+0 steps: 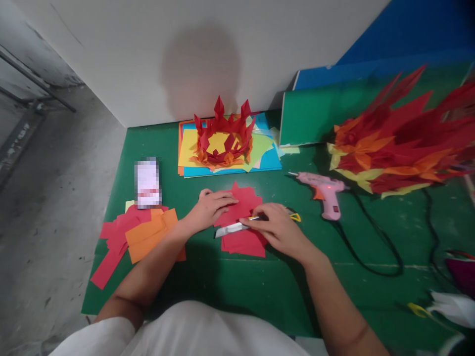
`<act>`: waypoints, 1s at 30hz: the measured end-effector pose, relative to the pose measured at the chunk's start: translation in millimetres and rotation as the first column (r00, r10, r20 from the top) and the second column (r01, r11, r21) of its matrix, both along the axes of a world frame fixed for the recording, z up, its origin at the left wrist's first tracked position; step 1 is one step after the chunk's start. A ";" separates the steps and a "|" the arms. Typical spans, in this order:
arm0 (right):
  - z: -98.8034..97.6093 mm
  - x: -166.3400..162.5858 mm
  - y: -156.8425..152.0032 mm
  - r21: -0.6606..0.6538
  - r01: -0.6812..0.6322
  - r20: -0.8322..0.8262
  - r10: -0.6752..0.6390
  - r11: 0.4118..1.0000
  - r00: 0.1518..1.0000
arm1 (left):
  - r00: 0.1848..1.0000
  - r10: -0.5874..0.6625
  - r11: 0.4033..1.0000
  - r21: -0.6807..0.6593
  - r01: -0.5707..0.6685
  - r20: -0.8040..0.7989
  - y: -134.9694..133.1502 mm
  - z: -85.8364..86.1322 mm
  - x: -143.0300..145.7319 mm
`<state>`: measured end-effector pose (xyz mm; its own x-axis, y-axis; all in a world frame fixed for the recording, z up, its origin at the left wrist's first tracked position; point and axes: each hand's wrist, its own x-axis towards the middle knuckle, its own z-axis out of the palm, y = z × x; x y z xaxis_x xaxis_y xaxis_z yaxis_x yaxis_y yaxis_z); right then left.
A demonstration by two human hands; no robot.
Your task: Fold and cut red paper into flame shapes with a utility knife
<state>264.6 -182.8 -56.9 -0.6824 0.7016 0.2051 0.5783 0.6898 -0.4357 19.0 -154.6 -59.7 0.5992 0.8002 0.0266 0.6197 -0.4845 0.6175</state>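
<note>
Hands at work on a green worktop (237,291): left hand (211,207) flat on red paper (243,222), right hand (276,228) gripping a knife (232,229).

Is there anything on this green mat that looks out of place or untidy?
Mostly tidy. The red and orange paper pieces at the left lie in a loose, overlapping heap, one strip poking past the mat's edge.
</note>
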 end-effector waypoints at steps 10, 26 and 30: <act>-13.3 15.2 12.7 0.270 0.581 0.018 -0.608 0.768 0.794 | 1.000 -0.005 1.000 -0.008 0.005 0.012 -0.7 -0.8 -3.1; -21.4 -18.6 0.7 0.024 0.180 0.035 -0.181 0.983 0.983 | 0.992 -0.039 0.999 0.008 0.040 -0.119 -9.9 20.1 1.1; -19.0 -18.7 0.5 0.019 0.180 0.020 -0.180 0.984 0.983 | 0.980 -0.053 0.998 -0.027 0.049 -0.191 -11.1 26.5 0.5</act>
<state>245.9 -182.4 -76.0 -0.5496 0.8100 0.2048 0.7026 0.5807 -0.4113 19.5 -165.6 -33.2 0.6313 0.7676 -0.1104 0.7026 -0.5059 0.5004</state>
